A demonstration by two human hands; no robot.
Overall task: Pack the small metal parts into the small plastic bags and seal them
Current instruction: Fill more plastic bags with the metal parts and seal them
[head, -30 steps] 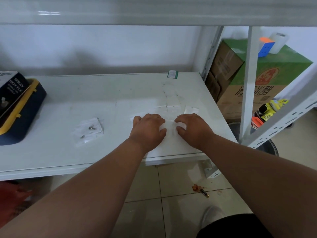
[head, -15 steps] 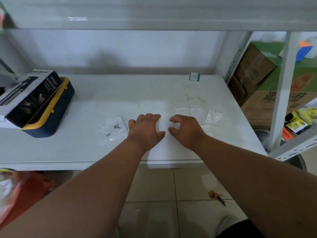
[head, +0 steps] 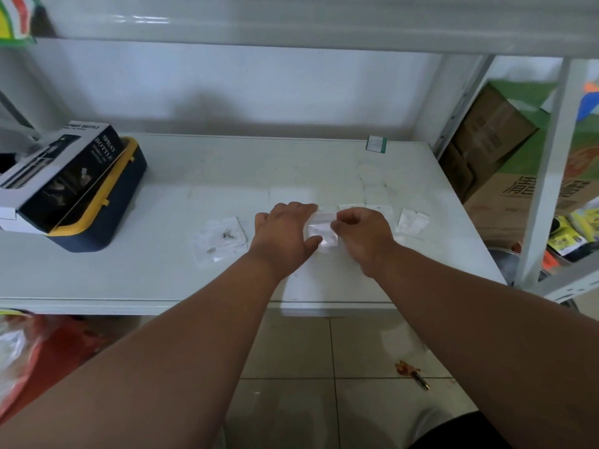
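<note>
Head view, looking down at a white shelf surface [head: 194, 176]. Both hands meet at a small clear plastic bag [head: 321, 229] lying flat near the front middle of the surface. Left hand [head: 285, 234] palm down, fingers fairly straight, fingertips on the bag's top left edge, thumb against its lower left side. Right hand [head: 363, 236] fingers curled, thumb and forefinger pinching the bag's right edge near the zip strip. Contents of this bag too faint to make out; possibly one small part inside.

Left of the hands, apart from them: a loose clear bag [head: 220, 243] with small metal parts [head: 226, 235] lying on or in it, can't tell which. Right of the hands: more flat empty-looking bags [head: 412, 222] in a short row.

Far left of surface: navy and yellow case [head: 103, 222] with a spray bottle box [head: 61, 176] resting tilted on top. Back right: small green-edged label [head: 376, 144]. Beyond the shelf post, cardboard boxes [head: 492, 140]. Tiled floor [head: 324, 351] below.
</note>
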